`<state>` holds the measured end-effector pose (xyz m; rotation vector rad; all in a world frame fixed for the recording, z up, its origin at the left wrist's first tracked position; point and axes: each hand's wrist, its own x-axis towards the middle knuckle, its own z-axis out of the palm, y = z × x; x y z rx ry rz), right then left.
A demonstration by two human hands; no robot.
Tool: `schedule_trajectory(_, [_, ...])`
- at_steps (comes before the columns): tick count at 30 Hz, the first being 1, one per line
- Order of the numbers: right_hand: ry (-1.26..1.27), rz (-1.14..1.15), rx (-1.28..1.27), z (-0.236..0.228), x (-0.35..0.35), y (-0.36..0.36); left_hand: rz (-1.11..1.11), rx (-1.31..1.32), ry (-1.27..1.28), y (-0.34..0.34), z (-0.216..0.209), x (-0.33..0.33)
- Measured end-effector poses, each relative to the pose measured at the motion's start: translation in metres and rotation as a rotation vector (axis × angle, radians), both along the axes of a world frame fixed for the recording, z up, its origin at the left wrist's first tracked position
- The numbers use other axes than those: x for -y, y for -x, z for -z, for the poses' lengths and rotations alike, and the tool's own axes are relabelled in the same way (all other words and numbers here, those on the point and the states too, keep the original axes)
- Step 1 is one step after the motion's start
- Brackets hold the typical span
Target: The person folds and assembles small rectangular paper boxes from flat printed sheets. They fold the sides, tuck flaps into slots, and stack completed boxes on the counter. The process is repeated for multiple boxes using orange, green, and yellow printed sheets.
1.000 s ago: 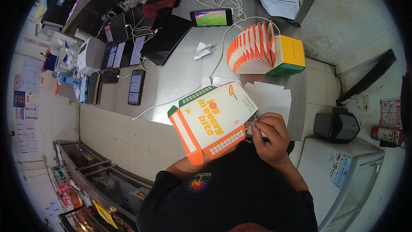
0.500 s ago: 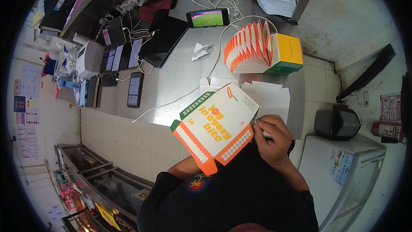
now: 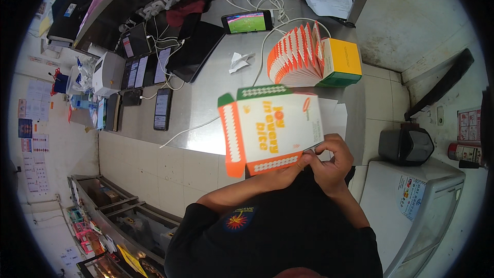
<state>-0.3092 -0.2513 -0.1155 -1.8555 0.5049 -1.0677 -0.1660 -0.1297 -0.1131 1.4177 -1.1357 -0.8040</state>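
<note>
A partly folded cardboard food box (image 3: 280,123), white with orange and green flaps and yellow lettering, is held up in front of me over the table's near edge. My left hand (image 3: 293,174) reaches in from below and is closed on its lower right corner; part of the fingers is hidden behind the card. My right hand (image 3: 332,167) pinches the same corner from the right, its thumb close to the left one. Behind the box a white card piece (image 3: 337,118) lies on the table, mostly covered.
Orange-and-white folded cartons (image 3: 296,56) stand fanned beside a yellow-and-green box (image 3: 342,62). A phone showing a sports field (image 3: 248,22) leans at the back among white cables. Crumpled paper (image 3: 241,63), another phone (image 3: 162,109) and a black laptop-like slab (image 3: 195,51) lie on the metal table (image 3: 198,108).
The box has turned clockwise and shifted slightly right and up. My left hand has come from behind it to the lower right corner, meeting my right hand.
</note>
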Motion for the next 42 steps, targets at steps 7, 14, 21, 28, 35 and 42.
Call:
schedule_trajectory(7, [0.071,-0.104,-0.001,0.004,0.028,0.0,-0.204,-0.439,0.276,0.007,0.012,0.0])
schedule_trajectory(14, [-0.122,-0.246,-0.013,0.015,0.027,0.009,-0.399,-0.67,0.387,-0.008,-0.001,0.007])
schedule_trajectory(21, [-0.049,-0.184,-0.057,0.008,0.024,0.011,-0.431,-0.638,0.559,-0.048,-0.027,0.009])
schedule_trajectory(28, [0.442,-0.011,-0.119,-0.015,0.017,0.012,-0.355,-0.332,0.441,-0.013,-0.035,0.001])
schedule_trajectory(35, [0.467,0.006,0.065,-0.024,0.014,0.005,-0.192,0.074,0.519,-0.017,-0.043,0.011])
schedule_trajectory(42, [0.255,0.013,0.075,-0.033,-0.001,0.006,-0.18,0.254,0.496,-0.015,-0.043,0.016])
